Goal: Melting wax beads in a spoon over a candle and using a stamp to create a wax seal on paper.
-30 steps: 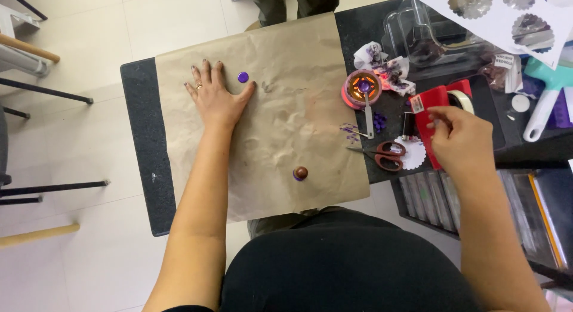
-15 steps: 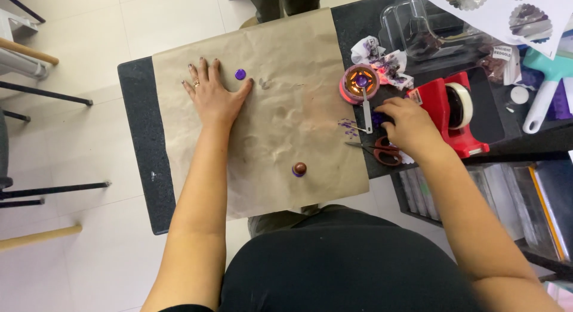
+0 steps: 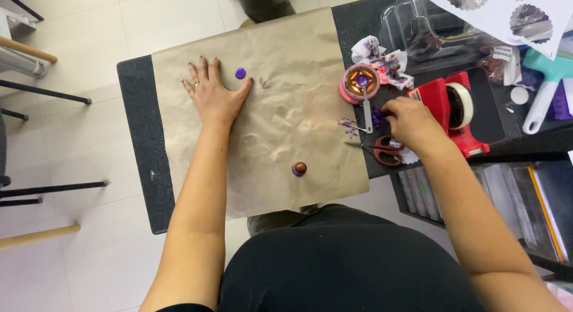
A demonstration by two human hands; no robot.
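Observation:
My left hand (image 3: 212,96) lies flat on the brown paper sheet (image 3: 280,127), fingers spread, holding nothing. A small purple wax disc (image 3: 240,73) sits just right of its fingertips. My right hand (image 3: 413,124) is at the paper's right edge. Its fingertips are pinched on a small heap of purple wax beads (image 3: 376,117). Just beyond them stands a pink wax-melting stove (image 3: 360,83) with a lit flame and a metal spoon (image 3: 367,109) across it. A brown round-topped stamp (image 3: 299,169) stands on the paper near me.
Red-handled scissors (image 3: 387,151) lie under my right wrist. A red tape dispenser (image 3: 456,112) stands to its right. Behind are a clear plastic container (image 3: 418,25), crumpled stained tissue (image 3: 382,58) and a white sheet of scalloped stickers (image 3: 507,11). The black table (image 3: 137,139) ends at left.
My right hand has left the tape dispenser and moved left, down onto the purple beads by the stove. My left hand has stayed flat on the paper.

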